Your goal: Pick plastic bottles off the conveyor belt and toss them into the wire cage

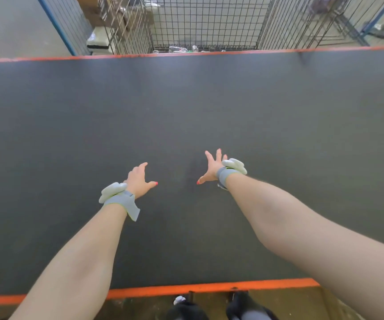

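Blue post (55, 24): at 11 o'clock, beyond the far side of the belt, slanting up and left, with wire mesh fixed along its right side
White box (96, 38): on the floor just right of the post, at the cage's left foot; partly hidden behind mesh
Left wristband (119, 199): grey strap round the left wrist with a white padded unit on its outer side and a loose strap end hanging toward 5 o'clock
Left hand (138, 181): at 8 o'clock from the middle of the view, above the belt; thumb stuck out toward 3 o'clock, forefinger toward 12, the other fingers loosely bent; it holds nothing
Belt (186, 107): dark grey, runs across the whole view, with an orange edge along the near and far sides
Bottles (179, 50): clear plastic, lying on the cage floor at 12 o'clock, just past the belt's far orange edge
Wire cage (205, 21): dark mesh walls, standing at 12 o'clock straight across the belt
Shoes (242, 302): dark, at 6 o'clock, on the floor by the near orange edge
Right hand (211, 168): at 4 o'clock, close to the middle, above the belt; fingers splayed wide toward 12, thumb toward 8; it holds nothing
Right wristband (227, 173): grey strap, white padded unit on its outer side
Second cage (339, 19): at 1 o'clock, right of the first; its contents are too blurred to tell
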A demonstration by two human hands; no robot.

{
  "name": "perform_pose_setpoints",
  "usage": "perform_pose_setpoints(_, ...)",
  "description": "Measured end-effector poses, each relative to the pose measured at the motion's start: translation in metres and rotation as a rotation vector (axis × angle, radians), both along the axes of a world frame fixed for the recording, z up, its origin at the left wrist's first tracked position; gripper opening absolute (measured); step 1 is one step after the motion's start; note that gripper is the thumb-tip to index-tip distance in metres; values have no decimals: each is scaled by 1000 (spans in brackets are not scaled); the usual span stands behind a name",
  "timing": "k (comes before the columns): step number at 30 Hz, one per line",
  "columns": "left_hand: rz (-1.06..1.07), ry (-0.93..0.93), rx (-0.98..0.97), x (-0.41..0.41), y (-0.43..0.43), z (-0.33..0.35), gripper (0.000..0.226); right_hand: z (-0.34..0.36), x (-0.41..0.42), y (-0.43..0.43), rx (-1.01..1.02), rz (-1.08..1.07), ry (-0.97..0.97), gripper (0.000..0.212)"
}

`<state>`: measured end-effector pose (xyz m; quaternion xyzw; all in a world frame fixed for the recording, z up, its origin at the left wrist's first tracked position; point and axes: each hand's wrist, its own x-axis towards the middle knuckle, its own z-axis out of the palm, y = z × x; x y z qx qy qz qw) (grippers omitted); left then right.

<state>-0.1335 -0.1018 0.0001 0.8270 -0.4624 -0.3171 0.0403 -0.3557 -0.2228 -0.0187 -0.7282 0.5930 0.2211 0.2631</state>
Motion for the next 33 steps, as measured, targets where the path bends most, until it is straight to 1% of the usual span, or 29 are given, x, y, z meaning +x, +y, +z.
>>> perform_pose_setpoints(2, -18, -83, 41, 4, 2, 9, 86, 4, 14, 7, -1, 23, -34, 125)
perform_pose_setpoints(4, -15, -113, 59, 6, 6, 16, 90, 7, 25, 15, 9, 66, -54, 124)
perform_pose_setpoints(10, 5, -108, 70, 10, 24, 15, 93, 15, 36, 32, -2, 137, -93, 120)
perform_pose_setpoints(15, 6, -80, 108, 6, 35, 8, 95, 16, 32, 39, -9, 161, -83, 119)
perform_pose_setpoints(20, 38, -39, 90, 2, 34, 7, 95, 13, 27, 43, -26, 171, -75, 119)
perform_pose_setpoints(33, 33, -82, 98, 16, 35, 11, 94, 14, 36, 45, -35, 165, -153, 117)
